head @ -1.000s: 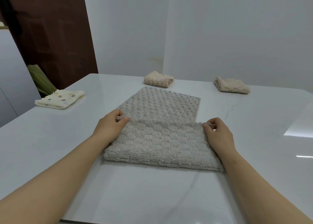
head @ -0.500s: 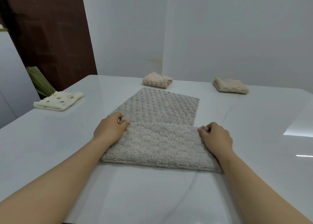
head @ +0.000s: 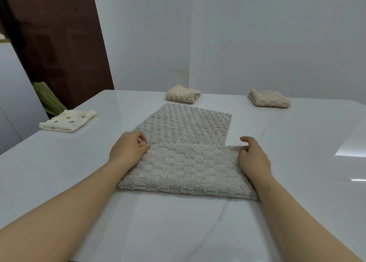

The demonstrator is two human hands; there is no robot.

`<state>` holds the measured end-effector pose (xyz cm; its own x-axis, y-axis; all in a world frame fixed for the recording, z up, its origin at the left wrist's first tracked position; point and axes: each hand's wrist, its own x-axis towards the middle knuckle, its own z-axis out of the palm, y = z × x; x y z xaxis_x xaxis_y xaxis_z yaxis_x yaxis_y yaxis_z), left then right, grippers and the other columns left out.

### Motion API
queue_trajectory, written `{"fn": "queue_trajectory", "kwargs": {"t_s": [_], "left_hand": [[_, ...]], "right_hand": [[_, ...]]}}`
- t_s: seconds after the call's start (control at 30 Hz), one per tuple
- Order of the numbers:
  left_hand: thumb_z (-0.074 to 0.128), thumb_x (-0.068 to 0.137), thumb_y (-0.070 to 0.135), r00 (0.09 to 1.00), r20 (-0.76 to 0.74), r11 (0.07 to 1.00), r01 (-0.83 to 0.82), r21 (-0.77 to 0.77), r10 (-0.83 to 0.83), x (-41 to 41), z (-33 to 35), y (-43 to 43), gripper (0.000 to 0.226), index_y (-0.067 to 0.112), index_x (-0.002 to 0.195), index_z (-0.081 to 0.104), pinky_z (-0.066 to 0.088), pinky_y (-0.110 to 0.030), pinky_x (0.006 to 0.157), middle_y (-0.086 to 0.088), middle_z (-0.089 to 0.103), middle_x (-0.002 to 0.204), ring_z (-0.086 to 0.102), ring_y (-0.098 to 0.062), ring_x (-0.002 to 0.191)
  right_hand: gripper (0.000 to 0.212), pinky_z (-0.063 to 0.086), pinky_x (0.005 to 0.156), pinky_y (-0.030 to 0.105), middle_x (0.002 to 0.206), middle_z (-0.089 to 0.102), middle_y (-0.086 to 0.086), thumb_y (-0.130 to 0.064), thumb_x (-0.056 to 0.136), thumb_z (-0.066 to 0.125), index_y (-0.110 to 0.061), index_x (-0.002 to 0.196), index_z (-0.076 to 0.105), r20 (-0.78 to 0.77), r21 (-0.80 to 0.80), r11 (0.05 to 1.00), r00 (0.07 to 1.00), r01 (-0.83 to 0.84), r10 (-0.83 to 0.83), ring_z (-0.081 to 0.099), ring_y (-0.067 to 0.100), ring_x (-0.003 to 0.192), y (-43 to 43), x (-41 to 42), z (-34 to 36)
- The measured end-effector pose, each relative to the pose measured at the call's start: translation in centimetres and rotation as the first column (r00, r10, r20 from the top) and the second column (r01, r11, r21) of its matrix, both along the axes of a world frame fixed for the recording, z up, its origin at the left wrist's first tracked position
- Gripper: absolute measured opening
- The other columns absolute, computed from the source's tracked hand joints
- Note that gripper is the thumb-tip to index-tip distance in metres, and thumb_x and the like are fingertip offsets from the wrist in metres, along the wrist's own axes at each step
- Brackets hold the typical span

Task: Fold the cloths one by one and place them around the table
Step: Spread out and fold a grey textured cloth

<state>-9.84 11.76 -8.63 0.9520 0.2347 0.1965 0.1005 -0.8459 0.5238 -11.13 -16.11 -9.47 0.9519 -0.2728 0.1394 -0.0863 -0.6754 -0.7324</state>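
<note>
- Left hand (head: 128, 150): fingers curled, with thumb and fingertips pinching the left end of the folded-over edge of the grey fleecy rectangular cloth (head: 188, 166).
- Right hand (head: 254, 159): placed at the right end of the same edge, thumb against the corner, index finger raised clear. Whether it grips the cloth cannot be told.
- The grey cloth lies at the centre of the glossy white veined counter (head: 178, 232). Its near portion is doubled over, fluffy side up; its far portion lies flat, dimpled side up.
- Folded beige knobbly cloth (head: 183, 94): far centre, just beyond the grey cloth, apart from it.
- Second folded beige cloth (head: 269, 99): far right, well apart from the first.
- Folded cream dotted cloth (head: 68, 120): at the left edge of the counter.
- Dark brown wall panel (head: 59, 44): behind the counter's far left corner.
</note>
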Motion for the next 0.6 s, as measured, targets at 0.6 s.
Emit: {"fn": "queue_trajectory", "kwargs": {"t_s": [0.6], "left_hand": [[0.018, 0.091, 0.06, 0.881, -0.341, 0.825, 0.443, 0.351, -0.328, -6.5, -1.4, -10.2, 0.06, 0.039, 0.146, 0.003, -0.009, -0.047, 0.115, 0.006, -0.005, 0.158, -0.011, -0.023, 0.145]], "right_hand": [[0.029, 0.032, 0.072, 0.032, 0.067, 0.048, -0.005, -0.035, 0.086, 0.051, -0.02, 0.065, 0.038, -0.2, -0.145, 0.989, 0.98, -0.032, 0.002, 0.05, 0.024, 0.08, -0.9, -3.9, 0.5]]}}
